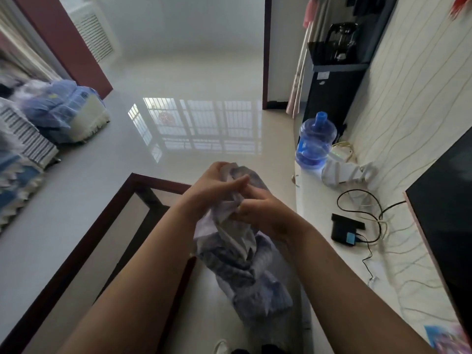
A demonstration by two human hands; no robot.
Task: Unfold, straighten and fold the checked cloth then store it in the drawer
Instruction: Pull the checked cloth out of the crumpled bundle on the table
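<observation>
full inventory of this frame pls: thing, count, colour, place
checked cloth: 1, blue-grey and white, bunched, hanging from both hands, centre
glass table: 1, dark red frame, lower left
water jug: 1, blue, on the white counter, right
counter: 1, white, right side
black box: 1, black with a blue patch, on the counter, cables attached
water dispenser: 1, black, upper right
screen: 1, black, far right
bedding: pile, blue and white, far left
left hand: 1, holds the cloth's top
right hand: 1, pinches the cloth

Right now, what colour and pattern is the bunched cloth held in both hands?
Blue-grey and white checks on the bunched cloth, seen best in the head view.
</observation>
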